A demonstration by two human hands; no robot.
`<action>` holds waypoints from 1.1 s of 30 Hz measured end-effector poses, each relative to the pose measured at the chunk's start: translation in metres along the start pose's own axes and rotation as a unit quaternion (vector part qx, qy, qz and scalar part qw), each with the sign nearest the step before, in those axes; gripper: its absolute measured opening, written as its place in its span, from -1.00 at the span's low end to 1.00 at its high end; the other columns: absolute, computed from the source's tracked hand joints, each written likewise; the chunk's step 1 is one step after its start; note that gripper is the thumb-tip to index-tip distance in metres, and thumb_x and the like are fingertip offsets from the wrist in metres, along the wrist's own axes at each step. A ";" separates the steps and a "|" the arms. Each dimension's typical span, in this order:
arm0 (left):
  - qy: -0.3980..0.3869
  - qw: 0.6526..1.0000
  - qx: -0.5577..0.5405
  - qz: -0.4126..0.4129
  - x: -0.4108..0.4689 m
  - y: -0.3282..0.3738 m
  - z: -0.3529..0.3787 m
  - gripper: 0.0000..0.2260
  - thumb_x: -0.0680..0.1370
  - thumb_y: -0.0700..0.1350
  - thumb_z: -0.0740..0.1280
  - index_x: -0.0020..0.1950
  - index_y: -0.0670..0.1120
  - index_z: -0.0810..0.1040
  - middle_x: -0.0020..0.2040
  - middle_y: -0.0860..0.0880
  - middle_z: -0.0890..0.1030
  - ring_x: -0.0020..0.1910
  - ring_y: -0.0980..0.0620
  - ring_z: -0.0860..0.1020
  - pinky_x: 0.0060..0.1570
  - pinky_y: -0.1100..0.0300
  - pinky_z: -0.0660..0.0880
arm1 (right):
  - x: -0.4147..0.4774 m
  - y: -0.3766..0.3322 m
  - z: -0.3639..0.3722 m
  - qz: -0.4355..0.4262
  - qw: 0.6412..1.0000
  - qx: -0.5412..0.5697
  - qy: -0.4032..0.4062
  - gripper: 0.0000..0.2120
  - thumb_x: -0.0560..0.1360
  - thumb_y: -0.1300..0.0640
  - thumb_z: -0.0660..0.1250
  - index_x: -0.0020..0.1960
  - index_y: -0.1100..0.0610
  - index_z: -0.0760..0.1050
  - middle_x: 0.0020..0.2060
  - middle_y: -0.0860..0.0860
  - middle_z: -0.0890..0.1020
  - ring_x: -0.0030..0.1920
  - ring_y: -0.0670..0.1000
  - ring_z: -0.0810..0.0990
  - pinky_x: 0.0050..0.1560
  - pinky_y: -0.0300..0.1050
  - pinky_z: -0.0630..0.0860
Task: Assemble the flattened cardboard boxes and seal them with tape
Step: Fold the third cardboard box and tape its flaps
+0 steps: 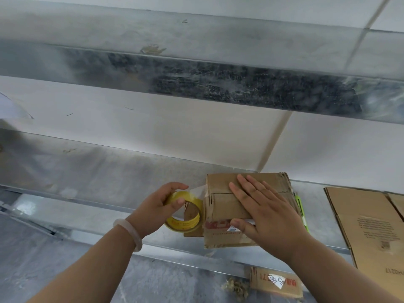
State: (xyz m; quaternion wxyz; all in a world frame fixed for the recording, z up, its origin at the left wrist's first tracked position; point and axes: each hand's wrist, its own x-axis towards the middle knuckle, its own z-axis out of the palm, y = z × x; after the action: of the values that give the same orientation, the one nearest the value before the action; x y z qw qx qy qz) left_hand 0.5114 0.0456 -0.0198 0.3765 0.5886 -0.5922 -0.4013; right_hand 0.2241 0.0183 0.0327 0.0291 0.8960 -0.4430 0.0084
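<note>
A small assembled cardboard box (220,208) stands on a grey shelf (105,202), its top flaps closed. My right hand (260,206) lies flat on the box top with straight fingers, pressing the flaps down. My left hand (161,206) grips a yellow roll of clear tape (185,215) just left of the box. A strip of clear tape (197,190) runs from the roll to the box's upper left edge.
Flattened cardboard boxes (369,226) lie on the shelf at the right. A green pen or cutter (302,211) lies beside the box's right side. Another flattened box (275,283) and some debris (236,288) rest on the floor below. A white wall rises behind the shelf.
</note>
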 end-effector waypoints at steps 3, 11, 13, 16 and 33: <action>0.004 0.999 0.042 0.016 0.001 0.000 0.004 -0.77 0.56 -0.10 0.35 0.09 0.24 0.51 -0.14 0.07 0.58 -0.19 0.22 0.52 -0.17 0.42 0.45 | -0.001 -0.001 0.000 -0.003 1.000 -0.007 0.000 -0.31 0.59 -0.36 -0.11 0.56 0.02 0.19 0.52 0.02 0.28 0.51 0.01 0.26 0.50 0.04 0.22; -0.017 0.970 0.234 0.060 0.010 0.003 0.006 -0.68 0.52 0.02 0.38 0.21 0.15 0.36 -0.20 0.12 0.48 -0.30 0.19 0.46 -0.24 0.31 0.36 | -0.002 0.000 0.000 -0.003 1.000 0.003 -0.008 -0.30 0.58 -0.37 -0.11 0.57 0.01 0.16 0.53 0.01 0.25 0.52 0.00 0.21 0.46 -0.01 0.07; -0.012 0.975 0.214 0.053 0.006 0.001 0.009 -0.68 0.51 0.01 0.38 0.19 0.20 0.35 -0.18 0.14 0.50 -0.27 0.17 0.50 -0.23 0.32 0.40 | -0.003 0.001 0.000 -0.004 1.000 0.003 0.000 -0.31 0.58 -0.36 -0.07 0.56 0.02 0.19 0.52 0.02 0.27 0.51 0.01 0.24 0.49 0.00 0.11; 0.009 0.981 0.186 0.045 -0.001 -0.002 0.014 -0.67 0.51 -0.01 0.39 0.18 0.26 0.36 -0.10 0.16 0.51 -0.16 0.15 0.52 -0.17 0.36 0.43 | -0.002 0.001 0.000 -0.008 1.000 0.004 0.006 -0.31 0.57 -0.35 -0.02 0.54 0.04 0.24 0.51 0.03 0.31 0.49 0.02 0.30 0.48 0.06 0.23; 0.072 0.974 0.214 -0.005 -0.001 0.017 0.037 -0.72 0.55 0.04 0.33 0.24 0.06 0.60 -0.05 0.11 0.53 -0.07 0.14 0.53 0.02 0.18 0.49 | 0.000 0.005 0.008 -0.027 0.998 0.051 -0.006 -0.33 0.56 -0.38 -0.16 0.59 -0.13 -0.01 0.58 0.00 0.07 0.57 0.00 0.03 0.52 -0.02 -0.12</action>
State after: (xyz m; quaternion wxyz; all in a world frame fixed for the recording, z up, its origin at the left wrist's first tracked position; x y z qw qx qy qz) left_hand 0.4707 0.0479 -0.0189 0.2814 0.6856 -0.6328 -0.2241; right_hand 0.2201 0.0143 0.0252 -0.0197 0.9081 -0.4174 0.0248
